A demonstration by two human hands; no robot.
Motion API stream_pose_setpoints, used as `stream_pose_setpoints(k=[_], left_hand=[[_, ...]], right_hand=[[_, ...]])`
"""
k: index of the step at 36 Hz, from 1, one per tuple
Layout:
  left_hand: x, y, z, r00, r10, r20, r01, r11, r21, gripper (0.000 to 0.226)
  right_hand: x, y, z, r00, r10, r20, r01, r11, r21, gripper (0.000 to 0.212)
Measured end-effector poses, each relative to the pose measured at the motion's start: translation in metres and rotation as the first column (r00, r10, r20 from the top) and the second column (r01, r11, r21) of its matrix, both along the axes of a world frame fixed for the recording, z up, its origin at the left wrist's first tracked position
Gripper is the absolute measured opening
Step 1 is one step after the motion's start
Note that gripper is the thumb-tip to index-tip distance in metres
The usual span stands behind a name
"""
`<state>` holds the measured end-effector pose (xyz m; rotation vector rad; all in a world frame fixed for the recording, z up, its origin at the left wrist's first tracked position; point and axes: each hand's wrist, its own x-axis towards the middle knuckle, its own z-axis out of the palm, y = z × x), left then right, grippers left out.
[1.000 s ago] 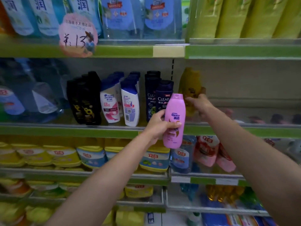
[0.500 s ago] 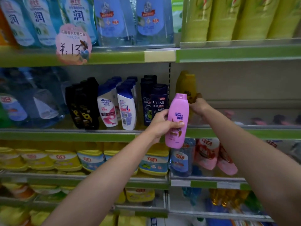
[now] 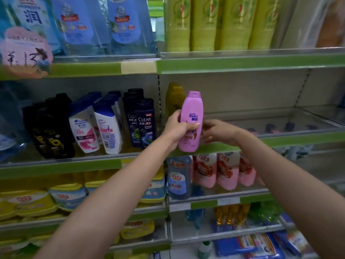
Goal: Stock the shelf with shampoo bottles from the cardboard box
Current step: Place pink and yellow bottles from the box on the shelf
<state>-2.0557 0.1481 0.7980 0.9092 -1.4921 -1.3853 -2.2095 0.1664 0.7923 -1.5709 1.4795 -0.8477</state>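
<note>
My left hand (image 3: 175, 129) grips a pink Rejoice shampoo bottle (image 3: 192, 109) upright, its base level with the green front edge of the middle shelf (image 3: 289, 140). Just right of the bottle's lower half is my right hand (image 3: 220, 131), fingers loosely extended toward it and blurred; I cannot tell whether they touch it. A yellow bottle (image 3: 173, 98) stands on the shelf behind the pink one, at the left end of this bay. The cardboard box is out of view.
Left of the divider stand dark Clear bottles (image 3: 145, 122), white shampoo bottles (image 3: 108, 128) and black bottles (image 3: 50, 128). A clear plastic rail (image 3: 270, 118) fronts the shelf bay to the right. Refill pouches (image 3: 225, 171) fill the shelf below, green bottles (image 3: 203, 23) the one above.
My right hand has left the yellow bottle at the back and come forward beside the pink bottle. My left hand has carried the pink bottle slightly right, in front of the yellow one.
</note>
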Motion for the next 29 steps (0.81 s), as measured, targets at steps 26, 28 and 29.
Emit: stream_pose_setpoints(k=[26, 28, 29], left_hand=[[-0.019, -0.011, -0.027, 0.814, 0.196, 0.546, 0.040, 0.920, -0.390, 0.031], [-0.013, -0.014, -0.031, 0.740, 0.229, 0.633, 0.109, 0.887, -0.449, 0.032], [-0.010, -0.015, -0.033, 0.705, 0.236, 0.669, 0.140, 0.878, -0.458, 0.032]], right_hand=[[-0.038, -0.064, -0.007, 0.947, -0.286, 0.147, 0.308, 0.938, -0.159, 0.035], [-0.039, -0.073, -0.011, 0.950, -0.278, 0.142, 0.299, 0.942, -0.153, 0.042], [-0.039, -0.079, -0.014, 0.949, -0.280, 0.146, 0.302, 0.940, -0.162, 0.044]])
